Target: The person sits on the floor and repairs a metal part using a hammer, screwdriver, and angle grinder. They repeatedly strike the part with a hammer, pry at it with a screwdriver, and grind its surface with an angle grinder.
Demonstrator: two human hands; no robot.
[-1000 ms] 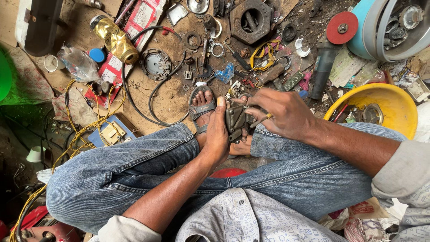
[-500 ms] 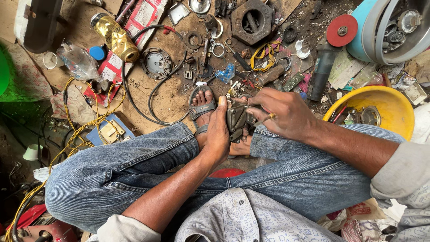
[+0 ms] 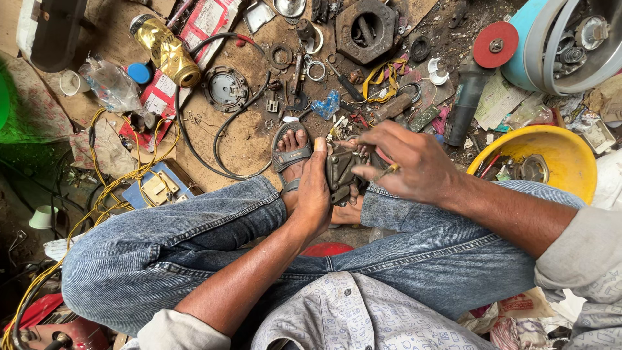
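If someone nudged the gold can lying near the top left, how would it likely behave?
The gold can lies on its side, so it would probably roll, though the red packet and plastic bag close beside it might stop it. Its dented, crumpled skin suggests thin metal, likely light and easily crushed.

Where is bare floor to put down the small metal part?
One bare brown patch lies inside the black cable loop, left of the sandalled foot. Beyond the left hand and right hand, the floor up to the hexagonal metal block is crowded with parts.

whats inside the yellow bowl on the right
The yellow bowl holds a round metal part and some small bits at its near side. The right arm covers its lower edge, hiding anything there.
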